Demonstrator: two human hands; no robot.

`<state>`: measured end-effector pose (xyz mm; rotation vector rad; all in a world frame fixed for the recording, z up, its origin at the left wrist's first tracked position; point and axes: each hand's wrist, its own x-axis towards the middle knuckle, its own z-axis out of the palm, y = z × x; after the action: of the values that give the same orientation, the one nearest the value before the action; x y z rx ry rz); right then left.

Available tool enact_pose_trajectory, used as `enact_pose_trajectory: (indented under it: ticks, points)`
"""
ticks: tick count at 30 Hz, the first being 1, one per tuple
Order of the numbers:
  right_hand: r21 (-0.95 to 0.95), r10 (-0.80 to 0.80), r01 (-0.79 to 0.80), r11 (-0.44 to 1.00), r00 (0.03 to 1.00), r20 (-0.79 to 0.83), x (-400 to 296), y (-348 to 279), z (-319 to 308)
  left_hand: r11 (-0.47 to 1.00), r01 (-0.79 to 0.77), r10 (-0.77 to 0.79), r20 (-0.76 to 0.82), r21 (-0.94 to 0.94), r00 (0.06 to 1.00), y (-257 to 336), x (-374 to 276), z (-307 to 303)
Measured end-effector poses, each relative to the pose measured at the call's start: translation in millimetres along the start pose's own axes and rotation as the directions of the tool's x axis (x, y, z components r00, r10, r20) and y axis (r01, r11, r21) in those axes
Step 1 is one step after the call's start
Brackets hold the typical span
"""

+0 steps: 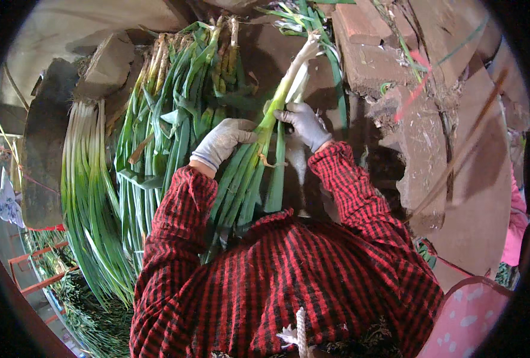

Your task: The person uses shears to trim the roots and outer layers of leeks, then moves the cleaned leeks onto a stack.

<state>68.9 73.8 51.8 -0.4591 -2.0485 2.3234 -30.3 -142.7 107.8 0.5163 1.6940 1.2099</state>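
Observation:
Both my hands wear pale grey gloves. My left hand (225, 141) is closed around the leaves of a large green onion (271, 109), whose white root end points up and to the right. On the other side of the stalk, my right hand (304, 124) pinches a leaf layer that stands off from it. The long green leaves run down toward my checked clothing. Left of my left hand lies a pile of untrimmed green onions (171, 107) with dirty, yellowed bases. Farther left is a neat row of cleaner green onions (86, 165) with white stems.
Bricks (365, 65) and a broken slab edge (419, 156) stand at the right. A stone block (108, 65) lies above the clean row. Leaf scraps (292, 24) are at the top. A red metal frame (41, 268) and more greens (92, 317) show at lower left.

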Motion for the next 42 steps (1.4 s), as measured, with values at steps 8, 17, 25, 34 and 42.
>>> enact_pose_trajectory:
  ticks: [8,17,25,34,42]
  points:
    - [-0.041,-0.052,0.054,0.998,0.997,0.049,30,-29,-23,0.996,-0.079,0.077,-0.084,-0.030,0.993,-15,16,9]
    - [-0.849,-0.702,-0.153,0.506,0.499,-0.509,76,-36,-107,0.935,0.039,-0.081,-0.103,-0.351,0.991,-1,-40,-24]
    - [0.809,0.061,-0.037,0.586,0.998,0.002,84,-84,17,0.990,0.085,-0.068,0.149,-0.110,0.987,51,-95,-12]
    - [0.688,-0.205,0.405,0.602,0.911,-0.357,98,-143,38,0.986,-0.004,-0.016,-0.114,-0.168,0.993,95,-90,32]
    - [0.839,-0.291,0.421,0.345,0.898,-0.331,131,-147,17,0.831,0.044,0.059,0.168,-0.555,0.984,109,-116,20]
